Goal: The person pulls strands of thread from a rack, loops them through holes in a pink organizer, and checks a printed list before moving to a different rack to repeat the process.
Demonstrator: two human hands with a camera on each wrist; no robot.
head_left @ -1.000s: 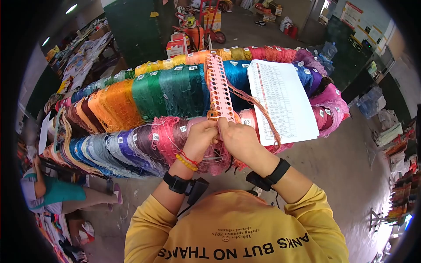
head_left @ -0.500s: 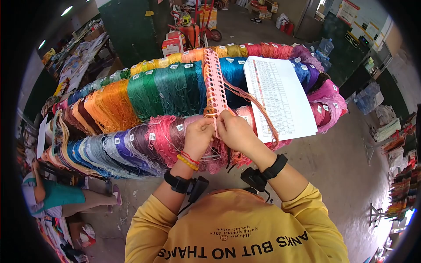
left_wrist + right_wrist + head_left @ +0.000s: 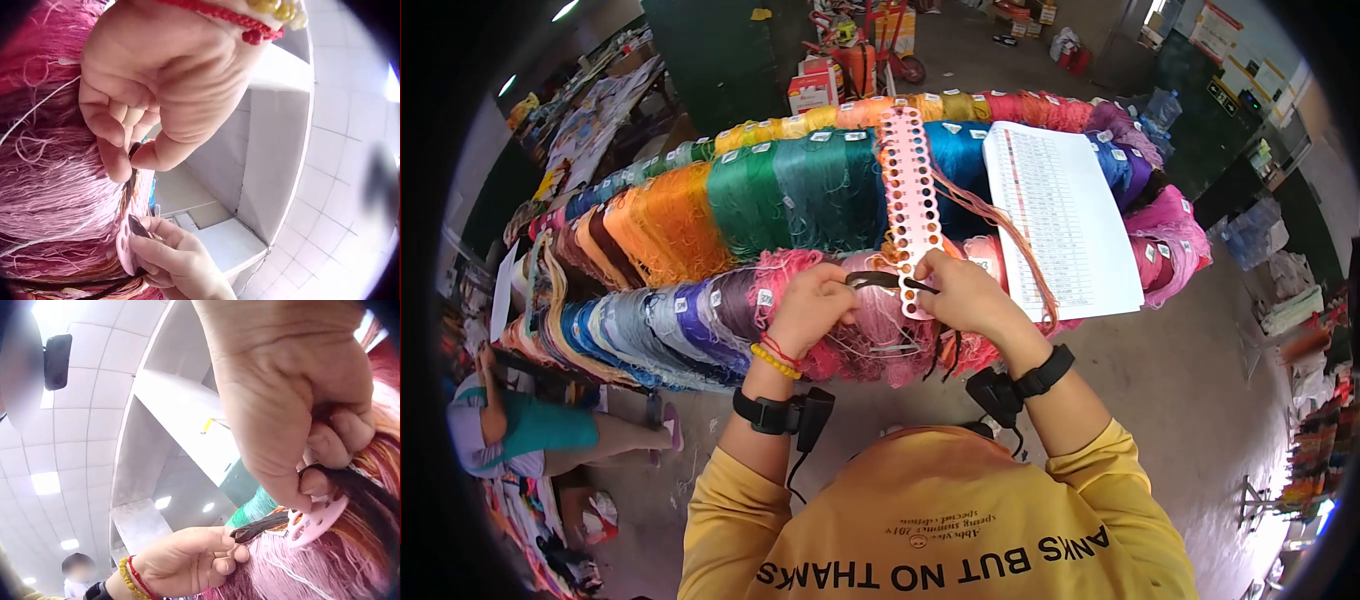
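A long pink card (image 3: pixel 913 200) with rows of punched holes lies lengthwise over the hanging thread skeins. A dark brown skein of thread (image 3: pixel 872 279) runs across its near end. My left hand (image 3: pixel 808 305) pinches the dark thread left of the card between thumb and fingertips, as the left wrist view also shows. At the card's near right edge, my right hand (image 3: pixel 962 292) pinches the dark thread (image 3: pixel 369 494) close against the holes. Reddish-brown strands (image 3: pixel 1000 225) hang from the card's right side onto printed sheets (image 3: pixel 1090 230).
Rows of tagged skeins fill the rack, with green (image 3: pixel 745 195), orange (image 3: pixel 665 230) and pink thread (image 3: pixel 890 335) around the hands. Another person (image 3: pixel 540 425) stands at the lower left. A red hand truck (image 3: pixel 885 45) and boxes (image 3: pixel 813 90) are at the back.
Both hands were together at the card's near end; the left hand has since moved left, with the dark thread now stretched across the card. More of the card's near end shows.
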